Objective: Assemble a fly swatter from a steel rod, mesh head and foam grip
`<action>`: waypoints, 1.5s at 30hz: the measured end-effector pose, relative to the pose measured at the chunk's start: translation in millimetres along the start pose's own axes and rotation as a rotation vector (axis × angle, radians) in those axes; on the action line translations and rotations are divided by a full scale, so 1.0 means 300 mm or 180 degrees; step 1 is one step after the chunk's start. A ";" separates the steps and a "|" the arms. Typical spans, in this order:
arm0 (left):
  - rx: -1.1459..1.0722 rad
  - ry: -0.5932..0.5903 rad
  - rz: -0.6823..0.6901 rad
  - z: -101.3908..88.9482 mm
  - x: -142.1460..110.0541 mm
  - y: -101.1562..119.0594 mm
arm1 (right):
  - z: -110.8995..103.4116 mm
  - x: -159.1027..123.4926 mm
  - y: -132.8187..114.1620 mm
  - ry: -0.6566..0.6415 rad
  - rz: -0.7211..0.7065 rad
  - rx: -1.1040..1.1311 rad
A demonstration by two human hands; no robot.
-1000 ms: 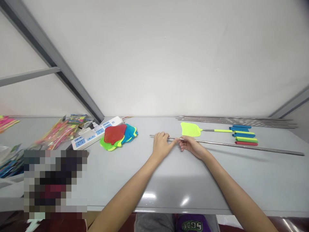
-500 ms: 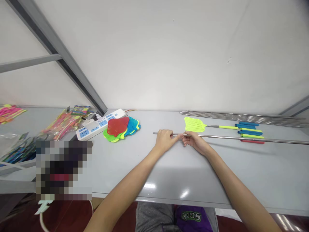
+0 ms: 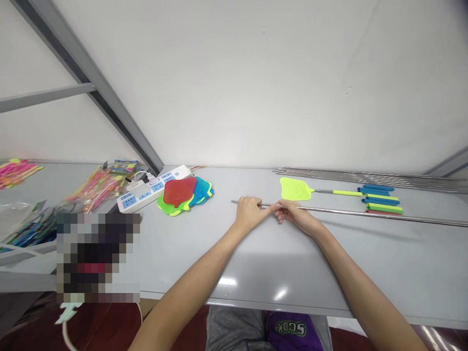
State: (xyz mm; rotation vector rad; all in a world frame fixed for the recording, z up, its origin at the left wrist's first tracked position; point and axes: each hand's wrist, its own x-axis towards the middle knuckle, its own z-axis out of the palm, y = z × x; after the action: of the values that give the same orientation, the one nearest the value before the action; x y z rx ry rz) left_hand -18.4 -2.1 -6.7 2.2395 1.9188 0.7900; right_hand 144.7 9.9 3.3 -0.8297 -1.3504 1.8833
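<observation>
A long thin steel rod [image 3: 347, 212] lies across the grey table, running from left of my hands to beyond the right edge of the view. My left hand [image 3: 250, 213] and my right hand [image 3: 296, 217] rest on the table close together, fingertips nearly meeting, with their fingers closed around the rod. Just behind my right hand lies a yellow-green plastic fly swatter head [image 3: 295, 189], with its steel shaft and green grip running to the right.
At the back right are a bundle of steel rods [image 3: 365, 174] and several blue and green foam grips [image 3: 382, 197]. To the left are a pile of coloured swatter heads [image 3: 179, 194], a white power strip [image 3: 153, 186] and colourful packets [image 3: 100, 187]. A pixelated patch [image 3: 98, 256] covers the front left.
The rod's right end has swung upward since a second ago, lying closer to the foam grips. My hands sit slightly closer together, and the whole view has shifted a little.
</observation>
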 end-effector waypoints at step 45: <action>-0.0116 -0.0243 0.0018 -0.021 -0.040 0.058 | -0.013 -0.012 -0.003 -0.0073 0.0109 -0.0316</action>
State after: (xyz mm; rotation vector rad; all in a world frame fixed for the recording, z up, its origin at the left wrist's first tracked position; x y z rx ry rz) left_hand -6.3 -18.8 1.5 2.2212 1.8501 0.7229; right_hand 150.0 9.4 3.6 -0.8879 -1.4623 1.8695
